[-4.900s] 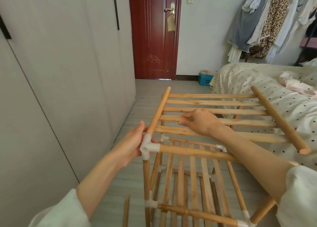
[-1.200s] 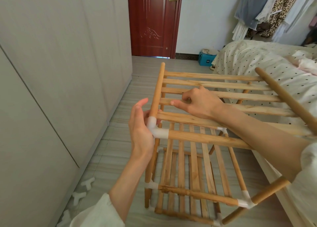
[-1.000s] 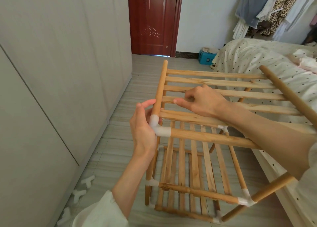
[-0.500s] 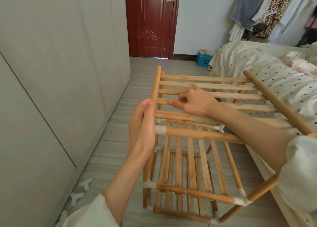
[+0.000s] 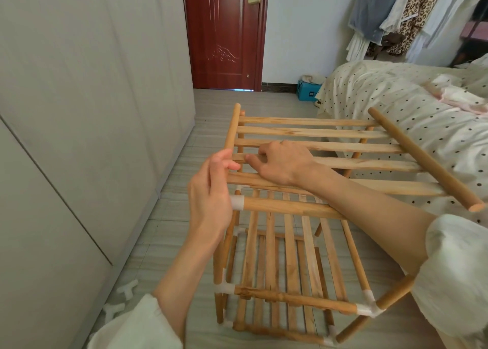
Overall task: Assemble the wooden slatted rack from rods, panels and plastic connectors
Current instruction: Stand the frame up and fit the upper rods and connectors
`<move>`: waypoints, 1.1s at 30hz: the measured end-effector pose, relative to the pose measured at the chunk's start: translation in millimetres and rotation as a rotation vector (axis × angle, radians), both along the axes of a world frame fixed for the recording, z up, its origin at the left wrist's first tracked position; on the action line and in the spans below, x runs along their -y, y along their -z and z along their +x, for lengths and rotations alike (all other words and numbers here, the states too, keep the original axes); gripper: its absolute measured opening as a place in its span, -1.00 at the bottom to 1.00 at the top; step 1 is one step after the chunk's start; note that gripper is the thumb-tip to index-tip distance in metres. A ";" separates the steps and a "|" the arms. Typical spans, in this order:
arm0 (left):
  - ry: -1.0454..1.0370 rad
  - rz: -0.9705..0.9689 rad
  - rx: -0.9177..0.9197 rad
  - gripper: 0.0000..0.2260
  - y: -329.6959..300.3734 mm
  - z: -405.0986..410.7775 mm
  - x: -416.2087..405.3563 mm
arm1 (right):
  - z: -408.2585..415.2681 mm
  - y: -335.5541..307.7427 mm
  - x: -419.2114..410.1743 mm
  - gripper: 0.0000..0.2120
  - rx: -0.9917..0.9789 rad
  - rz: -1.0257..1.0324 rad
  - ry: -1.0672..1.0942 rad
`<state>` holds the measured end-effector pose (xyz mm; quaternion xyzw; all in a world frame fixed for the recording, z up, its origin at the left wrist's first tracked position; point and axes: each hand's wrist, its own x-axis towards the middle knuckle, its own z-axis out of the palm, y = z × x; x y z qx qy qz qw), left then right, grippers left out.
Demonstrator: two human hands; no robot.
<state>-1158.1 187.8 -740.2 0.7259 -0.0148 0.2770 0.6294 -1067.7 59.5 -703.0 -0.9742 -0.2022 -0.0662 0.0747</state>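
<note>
The wooden rack point(image 5: 290, 243) is seen standing on the tiled floor point(image 5: 184, 142) between a grey wardrobe point(image 5: 92, 111) and a dotted bed point(image 5: 396, 105), with two lower tiers already joined and a slatted top panel point(image 5: 330, 148) laid across its upper corner. The near-left white connector point(image 5: 236, 203) is now almost wholly covered by the left hand point(image 5: 211, 198), which is set edge-on against the corner with its fingers fairly straight and its fingertips curled lightly to touch the panel's left side rod point(image 5: 233, 129); whether anything is truly gripped cannot be told. The right hand point(image 5: 284, 162) is laid palm-down on the slats, its fingers bent and its thumb reaching toward the same rod. A second or so earlier the connector stood exposed beside the left palm, and the rod was seen running down into it; the left hand has since been closed in over the joint, while the right hand has hardly been shifted. From this it is judged that the rod end is being pressed or seated into the connector, so that the top tier is being fixed at this corner. The panel's right side rod point(image 5: 422, 158) is seen with a free end, not yet socketed. Spare white connectors point(image 5: 126, 289) are left on the floor by the wardrobe.
</note>
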 end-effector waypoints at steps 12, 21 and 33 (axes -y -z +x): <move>-0.074 -0.031 0.074 -0.69 -0.1 -2.5 3.1 | -5.2 -0.5 2.0 -0.53 0.011 -0.018 0.027; 0.006 -0.106 -0.065 -0.73 -3.3 0.4 -3.2 | 3.0 -4.4 -1.5 -0.54 -0.111 -0.002 0.031; 0.063 -0.126 -0.073 -0.70 -0.6 0.1 -7.8 | -9.2 -11.7 10.1 -0.61 -0.157 0.002 -0.013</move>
